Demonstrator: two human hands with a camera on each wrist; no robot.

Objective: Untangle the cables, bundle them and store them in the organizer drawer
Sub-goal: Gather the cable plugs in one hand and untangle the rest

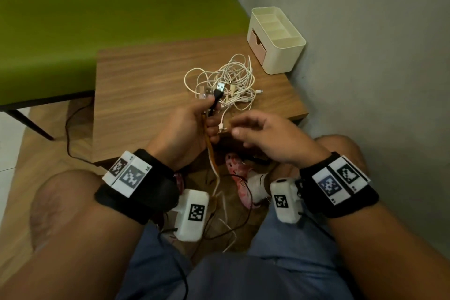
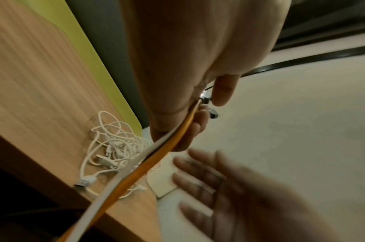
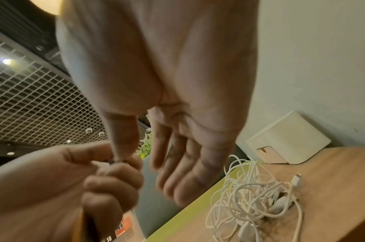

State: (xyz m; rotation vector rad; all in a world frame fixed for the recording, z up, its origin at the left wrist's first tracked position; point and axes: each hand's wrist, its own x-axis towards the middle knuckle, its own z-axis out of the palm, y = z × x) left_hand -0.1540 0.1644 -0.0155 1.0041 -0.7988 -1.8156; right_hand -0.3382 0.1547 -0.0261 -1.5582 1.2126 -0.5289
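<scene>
My left hand (image 1: 194,122) is raised over the table's near edge and grips a small bunch of cables: a black USB cable (image 1: 217,96) sticks up from the fist, and an orange cable (image 1: 210,151) and a white one hang down between my knees. In the left wrist view the fingers (image 2: 194,129) curl round the orange cable (image 2: 156,165). My right hand (image 1: 246,129) hovers just right of it with relaxed, spread fingers (image 3: 187,163) and holds nothing. A tangle of white cables (image 1: 227,83) lies on the table. The cream organizer (image 1: 280,56), its pink drawer (image 1: 256,44) closed, stands at the back right.
The small wooden table (image 1: 136,95) stands in a corner against a grey wall (image 1: 365,56), with a green bench (image 1: 97,27) behind it. A black wire (image 1: 68,134) trails on the floor to the left. My knees flank the table's near edge.
</scene>
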